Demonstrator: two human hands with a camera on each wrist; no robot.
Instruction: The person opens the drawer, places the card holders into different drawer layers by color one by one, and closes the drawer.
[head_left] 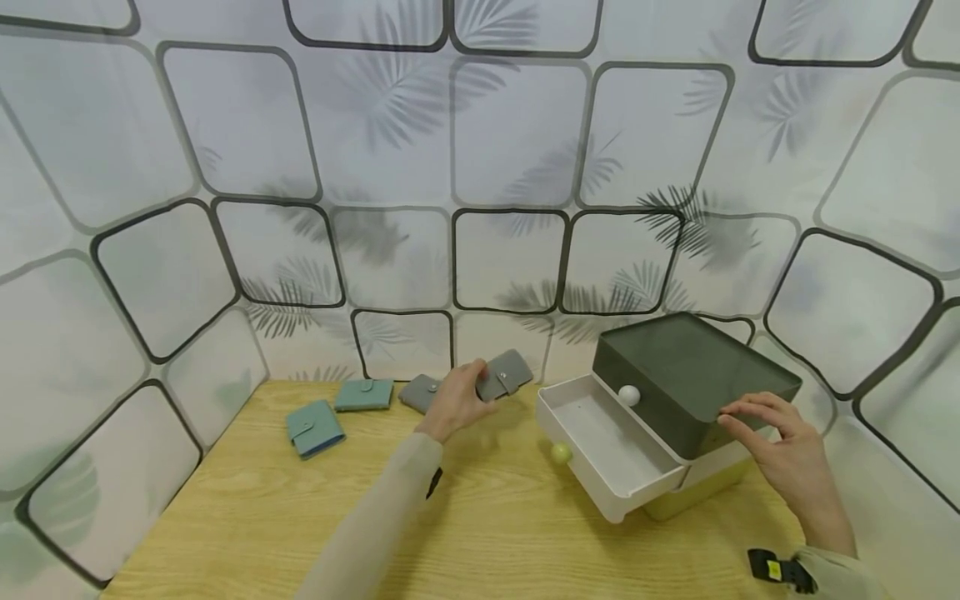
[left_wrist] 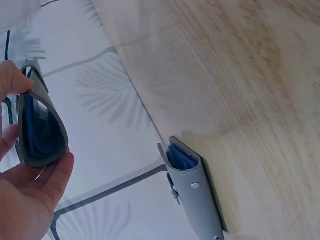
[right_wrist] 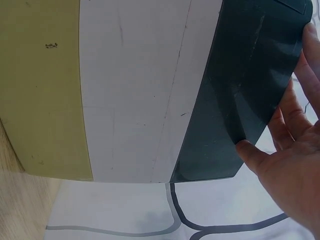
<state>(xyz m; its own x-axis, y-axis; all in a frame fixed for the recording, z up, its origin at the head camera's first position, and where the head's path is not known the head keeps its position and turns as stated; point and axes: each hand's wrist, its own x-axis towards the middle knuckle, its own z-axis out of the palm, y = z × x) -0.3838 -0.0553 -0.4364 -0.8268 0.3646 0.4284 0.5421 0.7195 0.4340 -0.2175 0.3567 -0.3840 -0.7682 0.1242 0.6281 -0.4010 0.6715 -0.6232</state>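
While the left hand (head_left: 455, 403) pinches a grey wallet (head_left: 504, 374), the right hand (head_left: 787, 454) steadies the box (head_left: 693, 383).
Bare table (head_left: 480, 517) lies between them; the left wrist view alone shows the wallet's blue lining.

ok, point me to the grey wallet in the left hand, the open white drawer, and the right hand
grey wallet (head_left: 504, 375), head view, on its front flap near the snap
open white drawer (head_left: 557, 402), head view, on its left wall
right hand (head_left: 787, 454), head view, on the back of the hand
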